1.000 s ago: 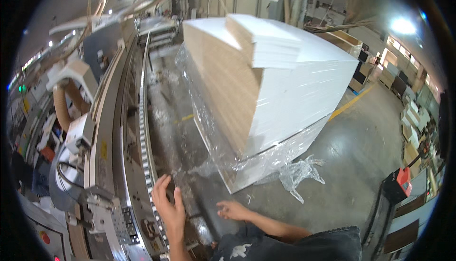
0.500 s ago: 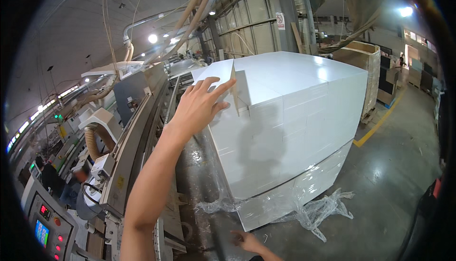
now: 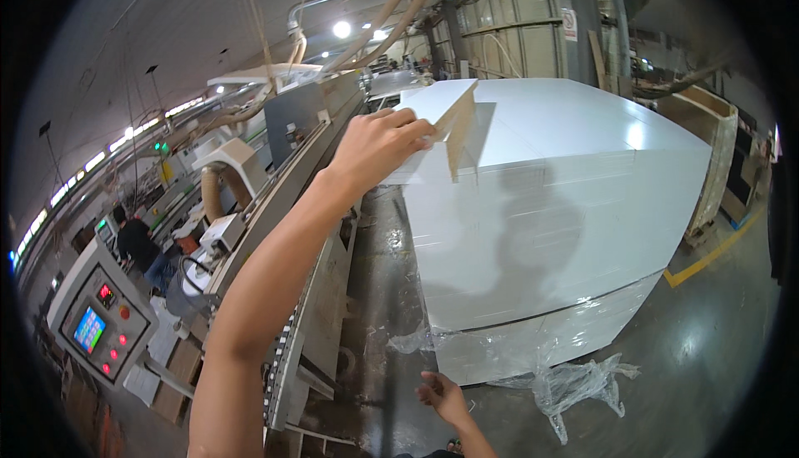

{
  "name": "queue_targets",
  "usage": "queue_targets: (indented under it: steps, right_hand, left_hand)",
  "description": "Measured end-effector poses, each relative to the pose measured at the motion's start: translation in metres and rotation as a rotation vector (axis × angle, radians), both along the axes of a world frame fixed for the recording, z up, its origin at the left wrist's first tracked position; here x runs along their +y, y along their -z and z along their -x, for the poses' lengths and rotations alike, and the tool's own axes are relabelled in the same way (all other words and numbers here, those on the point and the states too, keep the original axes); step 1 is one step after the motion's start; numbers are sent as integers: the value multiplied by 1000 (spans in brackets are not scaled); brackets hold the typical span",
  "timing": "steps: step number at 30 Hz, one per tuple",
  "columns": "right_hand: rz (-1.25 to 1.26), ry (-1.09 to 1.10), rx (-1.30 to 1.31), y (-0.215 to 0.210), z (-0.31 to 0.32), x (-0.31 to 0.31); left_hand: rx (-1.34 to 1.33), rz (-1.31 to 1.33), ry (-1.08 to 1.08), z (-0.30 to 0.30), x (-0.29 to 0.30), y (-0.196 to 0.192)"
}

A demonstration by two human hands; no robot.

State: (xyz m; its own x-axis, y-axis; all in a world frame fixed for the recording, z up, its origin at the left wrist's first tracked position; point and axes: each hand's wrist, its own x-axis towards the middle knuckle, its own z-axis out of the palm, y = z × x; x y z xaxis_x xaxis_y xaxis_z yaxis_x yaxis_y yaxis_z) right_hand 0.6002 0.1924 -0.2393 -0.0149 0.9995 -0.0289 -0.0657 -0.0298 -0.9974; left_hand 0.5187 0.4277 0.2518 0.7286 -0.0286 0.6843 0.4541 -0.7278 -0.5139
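Observation:
My left hand (image 3: 384,143) reaches forward with its fingers closed on the near edge of a white-faced board (image 3: 439,96). The board is tilted, and its tan cut edge shows beside my fingertips. It stands up from the front left corner of a tall stack of white boards (image 3: 533,233), casting a shadow on the stack's top. Lower down, in front of the stack's base, hangs my right hand (image 3: 444,398). Its fingers are loosely bent and apart, with nothing in them.
Crumpled clear plastic film (image 3: 574,387) trails from the stack's base onto the floor. Along the left runs a long machine (image 3: 287,200) with a control panel (image 3: 101,321). A person (image 3: 137,246) is beyond it. A large open carton (image 3: 707,137) stands behind the stack at right.
My left hand has closed on the board and tipped it further to the left. My view has turned left, so the stack sits further right. The right hand stays low.

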Motion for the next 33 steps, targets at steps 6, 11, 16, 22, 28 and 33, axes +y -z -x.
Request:
queue_targets:
  steps: [6,11,16,22,28,33]
  right_hand:
    - [-106,-59,311,-92,20,21]
    - [-450,-80,425,-214,7,42]
    - [-674,-161,406,-337,26,72]
    - [-658,-95,613,-345,71,64]
    - [-594,-412,336,-187,158,35]
    - [108,-931,496,-124,296,-6]
  left_hand:
    - [9,-205,-4,23,-18,-1]
    - [-58,-273,63,96,-105,5]
    - [-150,-292,-94,242,-226,21]
    - [-365,-125,-386,383,-339,87]
    - [-1184,519,-329,473,-446,251]
    - [-2098,1087,-248,502,-524,399]
